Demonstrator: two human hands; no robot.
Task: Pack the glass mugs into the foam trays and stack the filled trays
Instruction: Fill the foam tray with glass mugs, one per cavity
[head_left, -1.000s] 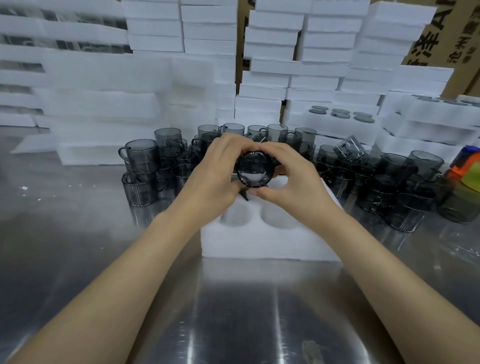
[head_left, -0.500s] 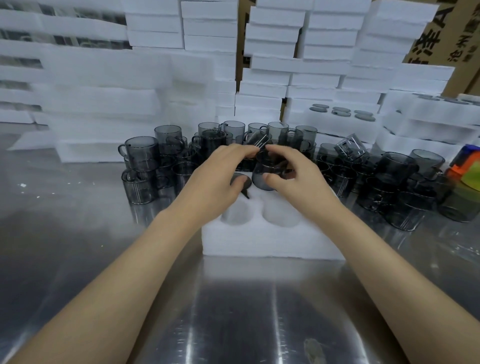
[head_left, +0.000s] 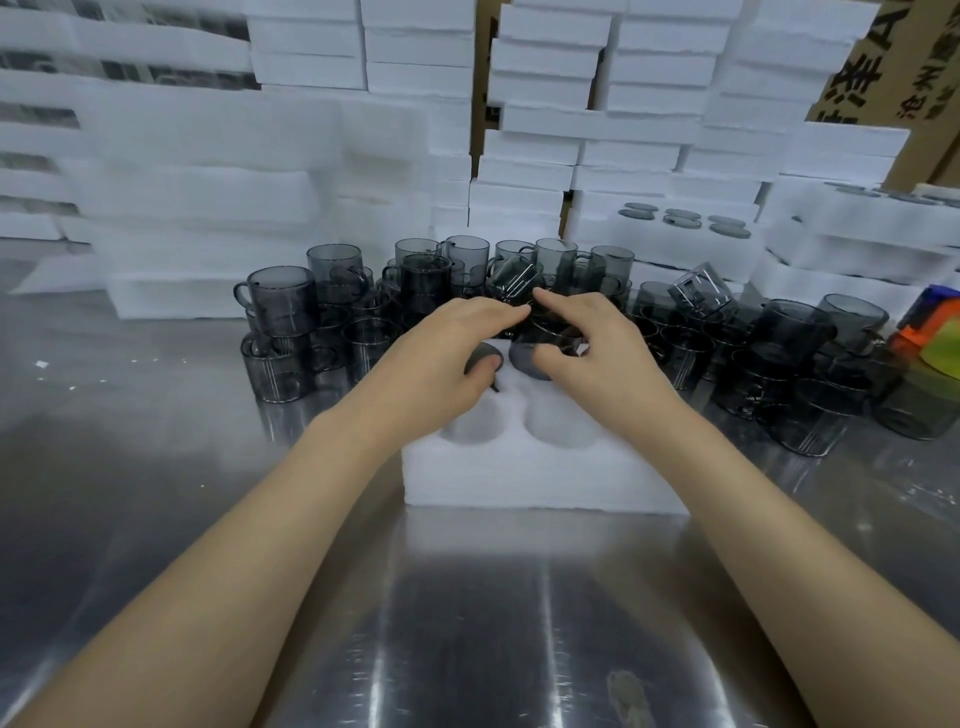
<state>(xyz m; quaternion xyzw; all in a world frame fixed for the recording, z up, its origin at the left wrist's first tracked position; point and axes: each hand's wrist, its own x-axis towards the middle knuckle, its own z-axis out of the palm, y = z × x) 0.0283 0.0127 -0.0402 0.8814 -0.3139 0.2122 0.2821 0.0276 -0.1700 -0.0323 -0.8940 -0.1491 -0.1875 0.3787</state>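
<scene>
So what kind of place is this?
Probably a packing station in a factory or warehouse: stacks of white foam trays, dozens of grey glass mugs crowded on a steel table, and a cardboard carton behind.

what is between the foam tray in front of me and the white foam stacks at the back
Head view: a crowd of grey glass mugs standing on the steel table fills that stretch.

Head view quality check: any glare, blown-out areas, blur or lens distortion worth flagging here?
Head view: glare streaks on the steel table; foam stacks at left washed out and smeared; wide-angle bowing toward the corners; left hand, right hand and the held glass mug reasonably sharp.
</scene>
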